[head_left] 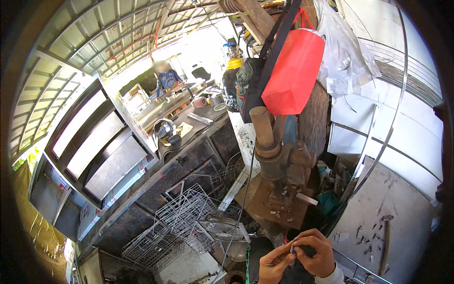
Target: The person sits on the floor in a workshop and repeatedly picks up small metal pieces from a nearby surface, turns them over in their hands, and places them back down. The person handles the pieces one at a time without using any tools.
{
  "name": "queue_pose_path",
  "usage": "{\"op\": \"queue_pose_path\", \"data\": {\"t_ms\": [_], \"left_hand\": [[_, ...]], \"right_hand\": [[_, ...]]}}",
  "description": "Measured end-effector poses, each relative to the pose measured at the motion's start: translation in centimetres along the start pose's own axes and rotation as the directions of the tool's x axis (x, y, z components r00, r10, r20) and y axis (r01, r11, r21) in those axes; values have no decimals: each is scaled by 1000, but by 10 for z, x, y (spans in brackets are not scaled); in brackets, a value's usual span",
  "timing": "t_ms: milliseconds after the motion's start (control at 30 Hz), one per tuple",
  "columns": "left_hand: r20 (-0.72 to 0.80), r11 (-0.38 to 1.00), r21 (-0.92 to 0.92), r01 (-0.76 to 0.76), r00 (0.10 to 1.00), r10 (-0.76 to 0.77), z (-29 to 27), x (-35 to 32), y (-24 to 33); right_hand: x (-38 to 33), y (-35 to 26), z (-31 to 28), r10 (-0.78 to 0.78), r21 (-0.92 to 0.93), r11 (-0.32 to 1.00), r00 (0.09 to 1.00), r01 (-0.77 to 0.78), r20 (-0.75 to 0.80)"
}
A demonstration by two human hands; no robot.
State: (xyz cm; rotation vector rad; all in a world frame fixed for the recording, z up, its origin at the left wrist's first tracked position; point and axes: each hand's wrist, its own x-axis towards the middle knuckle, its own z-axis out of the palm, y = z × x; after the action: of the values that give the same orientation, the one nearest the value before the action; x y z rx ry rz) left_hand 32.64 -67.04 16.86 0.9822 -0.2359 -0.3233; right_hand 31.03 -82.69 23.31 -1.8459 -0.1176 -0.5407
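Note:
Low in the view, right of centre, my left hand (274, 264) and my right hand (318, 254) meet fingertip to fingertip. Pinched between them is a small grey metal piece (292, 248), mostly hidden by the fingers, so its exact kind is unclear. Just beyond my hands stands a rusty brown metal machine or fixture (270, 156) with an upright cylinder. Several small metal bits (283, 211) lie scattered on its brown base plate (253, 201), and a pale flat block (307, 199) sits at the plate's right edge.
At right, a grey metal sheet (352, 227) carries dark small parts. Wire racks (189, 213) are piled left of centre. A red bag (295, 71) hangs above the machine. A workbench (189, 135) holds ear muffs (163, 130); a person (168, 81) stands beyond. A cable (242, 206) hangs down nearby.

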Motion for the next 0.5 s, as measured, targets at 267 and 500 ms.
{"op": "queue_pose_path", "data": {"t_ms": [267, 500], "left_hand": [[63, 973, 214, -86, 995, 74, 7, 8, 15], [128, 889, 429, -159, 985, 114, 4, 10, 19]], "right_hand": [[2, 3, -4, 31, 1, 1000, 1000, -31, 5], [2, 1, -5, 56, 41, 998, 998, -56, -9]]}}
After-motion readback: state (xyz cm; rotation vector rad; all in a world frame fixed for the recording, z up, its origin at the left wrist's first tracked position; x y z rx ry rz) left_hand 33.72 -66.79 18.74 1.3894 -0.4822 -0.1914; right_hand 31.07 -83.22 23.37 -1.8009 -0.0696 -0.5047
